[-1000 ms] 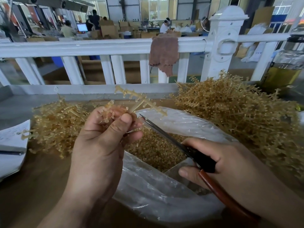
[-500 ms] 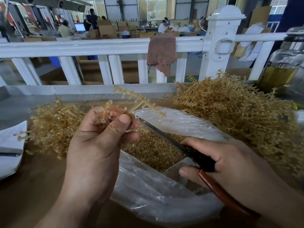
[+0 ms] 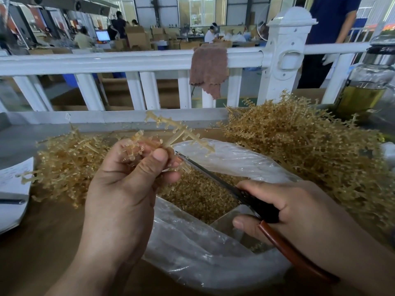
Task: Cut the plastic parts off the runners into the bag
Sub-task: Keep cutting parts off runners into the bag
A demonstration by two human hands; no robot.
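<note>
A person in dark blue (image 3: 330, 28) has appeared behind the white railing (image 3: 128, 60), far right.

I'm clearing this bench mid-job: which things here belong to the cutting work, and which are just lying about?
In use:
runner in left hand
scissors in right hand
bag with cut parts
left pile and right pile of runners

Lying about:
cloth on rail
jar
paper
pen
</note>
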